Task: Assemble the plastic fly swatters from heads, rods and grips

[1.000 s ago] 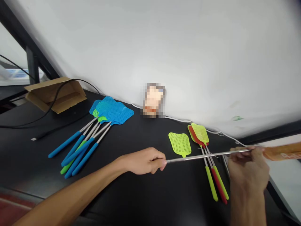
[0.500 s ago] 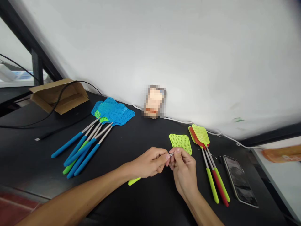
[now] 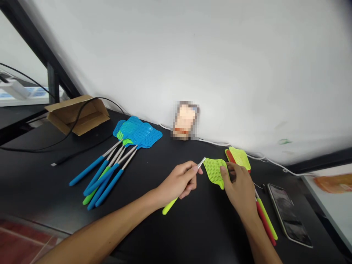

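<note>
My left hand [image 3: 180, 179] is closed around a collapsed telescopic fly-swatter handle [image 3: 169, 207] with a lime green grip. Its metal tip [image 3: 201, 162] points up and to the right, just short of a loose lime green swatter head [image 3: 213, 168] lying on the black table [image 3: 154, 227]. My right hand [image 3: 240, 187] pinches the right edge of that head with thumb and fingers. Just behind my right hand lie a few finished swatters [image 3: 240, 157] with lime and red heads, their handles [image 3: 266, 222] running toward me.
A bundle of blue swatters [image 3: 137, 134] lies at the left. An open cardboard box [image 3: 77, 113] and a black cable [image 3: 68, 146] are at the far left. A phone [image 3: 288, 212] lies at the right. A white cable [image 3: 264, 158] runs along the wall.
The metal rod, stretched long between both hands a second ago, has been pushed short. My right hand left the rod's tip and moved onto the loose lime head.
</note>
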`<action>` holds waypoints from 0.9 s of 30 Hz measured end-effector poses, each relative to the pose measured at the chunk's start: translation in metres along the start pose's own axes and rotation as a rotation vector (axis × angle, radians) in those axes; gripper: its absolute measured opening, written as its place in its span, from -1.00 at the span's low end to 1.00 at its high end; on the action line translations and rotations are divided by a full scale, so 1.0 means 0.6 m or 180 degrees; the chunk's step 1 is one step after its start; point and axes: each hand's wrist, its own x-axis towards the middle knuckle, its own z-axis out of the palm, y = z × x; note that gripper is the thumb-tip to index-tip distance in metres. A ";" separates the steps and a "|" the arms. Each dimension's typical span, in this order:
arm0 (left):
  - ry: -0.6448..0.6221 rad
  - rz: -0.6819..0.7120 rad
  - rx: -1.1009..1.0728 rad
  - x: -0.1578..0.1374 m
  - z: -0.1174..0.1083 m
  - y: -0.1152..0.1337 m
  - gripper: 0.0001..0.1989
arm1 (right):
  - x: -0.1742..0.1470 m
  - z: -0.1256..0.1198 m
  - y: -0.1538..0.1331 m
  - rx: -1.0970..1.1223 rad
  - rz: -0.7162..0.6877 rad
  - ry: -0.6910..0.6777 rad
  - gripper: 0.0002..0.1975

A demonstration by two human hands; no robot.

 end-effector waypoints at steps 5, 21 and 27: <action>0.0158 0.0019 -0.0140 0.001 0.001 0.002 -0.74 | 0.002 0.018 0.011 -0.0835 -0.0304 0.0123 -0.06; 0.0033 -0.0164 -0.0046 0.005 0.006 -0.002 -0.75 | -0.011 -0.014 -0.028 0.2603 0.1131 -0.0804 -0.70; -0.0330 -0.0124 0.0127 -0.002 0.007 0.002 -0.70 | -0.016 -0.030 -0.062 0.4120 0.1410 -0.0827 -0.77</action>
